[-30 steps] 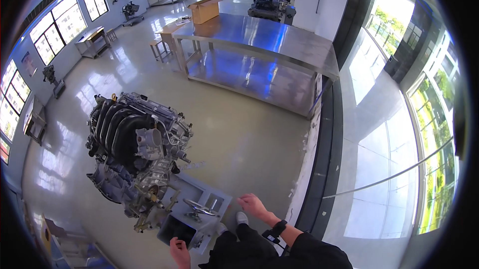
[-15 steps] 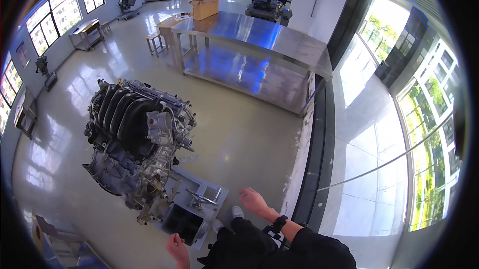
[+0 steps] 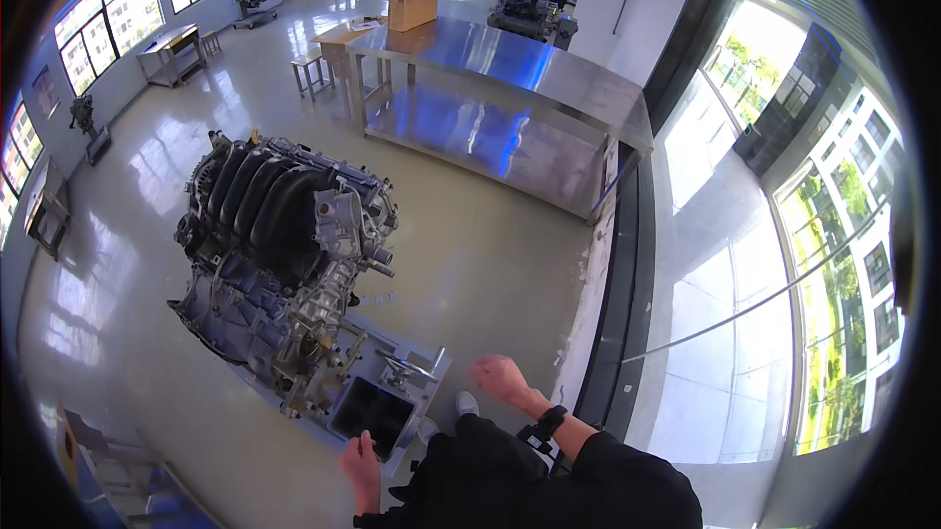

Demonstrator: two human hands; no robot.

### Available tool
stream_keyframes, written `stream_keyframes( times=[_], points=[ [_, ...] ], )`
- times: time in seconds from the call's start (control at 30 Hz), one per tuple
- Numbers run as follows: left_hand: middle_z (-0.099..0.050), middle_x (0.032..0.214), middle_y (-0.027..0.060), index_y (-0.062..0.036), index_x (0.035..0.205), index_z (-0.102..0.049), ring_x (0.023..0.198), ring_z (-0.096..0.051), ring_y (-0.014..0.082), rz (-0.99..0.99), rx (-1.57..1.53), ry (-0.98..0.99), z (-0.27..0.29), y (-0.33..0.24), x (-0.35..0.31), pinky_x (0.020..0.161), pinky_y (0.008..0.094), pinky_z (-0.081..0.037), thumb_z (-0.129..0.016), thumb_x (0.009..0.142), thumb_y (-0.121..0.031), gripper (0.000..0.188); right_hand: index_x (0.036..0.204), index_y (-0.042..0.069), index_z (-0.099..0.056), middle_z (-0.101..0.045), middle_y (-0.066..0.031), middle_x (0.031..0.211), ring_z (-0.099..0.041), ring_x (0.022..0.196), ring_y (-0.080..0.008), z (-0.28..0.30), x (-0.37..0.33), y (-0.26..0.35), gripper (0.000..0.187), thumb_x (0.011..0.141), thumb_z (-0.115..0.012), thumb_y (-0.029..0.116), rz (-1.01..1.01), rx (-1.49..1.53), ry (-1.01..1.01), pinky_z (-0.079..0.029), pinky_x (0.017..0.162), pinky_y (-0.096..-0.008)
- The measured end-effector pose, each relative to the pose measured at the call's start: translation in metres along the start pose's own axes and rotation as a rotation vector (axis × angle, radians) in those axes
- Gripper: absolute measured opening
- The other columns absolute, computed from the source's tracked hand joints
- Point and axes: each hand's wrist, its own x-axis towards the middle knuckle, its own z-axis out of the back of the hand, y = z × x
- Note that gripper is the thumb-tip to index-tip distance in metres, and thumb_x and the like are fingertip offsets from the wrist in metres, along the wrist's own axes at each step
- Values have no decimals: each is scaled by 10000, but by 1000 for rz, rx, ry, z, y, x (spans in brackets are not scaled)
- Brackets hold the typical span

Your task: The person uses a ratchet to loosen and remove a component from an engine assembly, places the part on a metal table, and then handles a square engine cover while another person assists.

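My left hand (image 3: 362,467) hovers by the near edge of a dark rectangular tray (image 3: 371,413), its fingers curled in and the thumb up; I see nothing in it. To the right, over the floor, my right hand (image 3: 502,379) hangs with loosely bent fingers and no object visible. A dark watch-like band (image 3: 553,418) circles that wrist. Ahead on the left stands a car engine (image 3: 284,245) with black curved intake pipes, mounted on a grey wheeled stand (image 3: 427,394). A metal crank handle (image 3: 408,368) sits on the stand beside the tray, apart from both hands.
A long steel workbench (image 3: 490,49) stands ahead, with an open cardboard box (image 3: 413,9) on it. A wooden stool (image 3: 312,75) is beside it. Glass doors and a black frame (image 3: 627,303) run along the right. Another table (image 3: 127,480) is at lower left.
The engine and stand sit slightly farther right in the view. My left hand has risen a little toward the tray. My right hand has shifted slightly, its fingers more bent.
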Motion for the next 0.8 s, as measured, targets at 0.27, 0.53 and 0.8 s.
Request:
stream_keyframes(
  times=[0.27,0.53,0.8],
  points=[
    [-632,781,108,19,952,-610,704,-634,202,-358,-121,-232,-10,-11,12,642,304,-485,-582,887,-23,83,924,29,-661,-643,-130,1000,-626,919,-315,-10,6,-11,210,842,-623,218,246,114,-347,-496,815,-389],
    [-625,785,99,1,993,-599,736,-615,174,-226,-158,-188,-4,-12,14,623,289,-474,-560,901,-36,107,909,44,-675,-643,-137,947,-624,895,-322,1,9,-2,228,837,-631,256,65,30,-230,-502,780,-390],
    [-527,1156,122,7,1209,-486,920,-551,193,-78,-95,-503,2,0,12,683,275,-458,-531,930,-68,293,931,38,-677,-659,-167,929,-628,875,-329,-2,52,6,236,867,-597,251,164,201,-195,-502,778,-380]
  ],
)
